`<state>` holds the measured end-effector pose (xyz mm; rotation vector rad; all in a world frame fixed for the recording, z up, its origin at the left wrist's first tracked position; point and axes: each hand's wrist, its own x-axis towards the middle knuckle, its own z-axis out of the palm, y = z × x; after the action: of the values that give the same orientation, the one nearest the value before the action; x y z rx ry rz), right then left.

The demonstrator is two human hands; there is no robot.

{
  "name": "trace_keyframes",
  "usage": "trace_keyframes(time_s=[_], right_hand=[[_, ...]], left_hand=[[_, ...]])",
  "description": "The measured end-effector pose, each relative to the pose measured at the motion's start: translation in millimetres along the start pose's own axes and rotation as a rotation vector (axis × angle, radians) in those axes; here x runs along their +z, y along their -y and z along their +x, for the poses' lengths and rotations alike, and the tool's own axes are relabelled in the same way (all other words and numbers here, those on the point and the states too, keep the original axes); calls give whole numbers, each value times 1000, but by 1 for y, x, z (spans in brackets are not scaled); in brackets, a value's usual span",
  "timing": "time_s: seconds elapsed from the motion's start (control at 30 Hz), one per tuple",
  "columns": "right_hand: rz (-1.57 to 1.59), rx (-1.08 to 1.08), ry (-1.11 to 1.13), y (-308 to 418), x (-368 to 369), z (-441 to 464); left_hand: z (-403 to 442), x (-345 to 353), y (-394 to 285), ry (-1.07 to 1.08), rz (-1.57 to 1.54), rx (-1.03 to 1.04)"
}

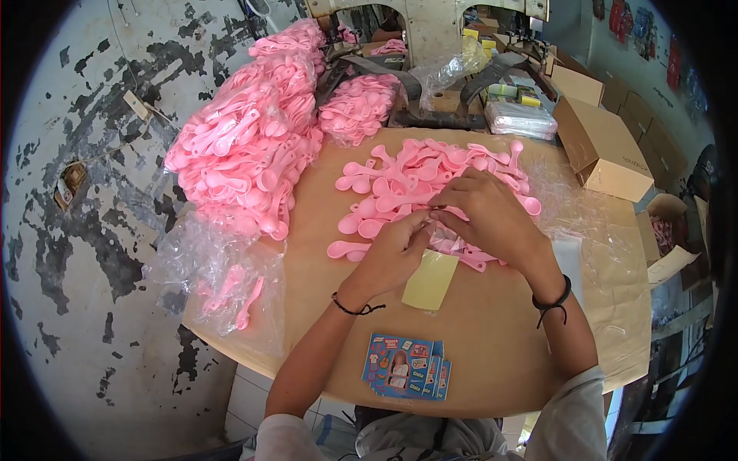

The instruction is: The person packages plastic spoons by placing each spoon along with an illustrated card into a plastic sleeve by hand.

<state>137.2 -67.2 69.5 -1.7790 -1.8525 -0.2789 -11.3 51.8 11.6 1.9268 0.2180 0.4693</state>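
My left hand [398,240] and my right hand [490,209] meet over the front of a loose pile of pink scoop-like spoons [400,184]. Their fingertips are pinched together at what looks like the top of a small clear plastic bag [444,241]. Just below hangs a pale yellow card [430,282], apparently inside the bag. The pinch point is partly hidden by the fingers. Nearer to me lies a short fanned stack of blue printed cards [401,366], apart from both hands.
Large clear bags of pink spoons [242,146] are heaped at the left. Crumpled plastic [207,269] with a few spoons lies in front. A cardboard box [603,146] and a stack of clear bags [520,119] stand at the back right of the brown-covered table [507,338].
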Motion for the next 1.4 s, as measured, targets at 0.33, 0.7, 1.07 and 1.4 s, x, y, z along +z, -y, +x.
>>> trace_keyframes(time_s=[0.33, 0.7, 1.07, 1.4], right_hand=[[90, 13, 162, -9, 15, -2], [518, 205, -80, -21, -72, -7], [349, 578, -75, -203, -110, -110], [561, 264, 221, -14, 3, -9]], left_hand=[[-5, -4, -3, 67, 275, 103], [1, 6, -4, 48, -537, -82], [7, 2, 7, -68, -537, -266], [4, 12, -2, -238, -491, -79]])
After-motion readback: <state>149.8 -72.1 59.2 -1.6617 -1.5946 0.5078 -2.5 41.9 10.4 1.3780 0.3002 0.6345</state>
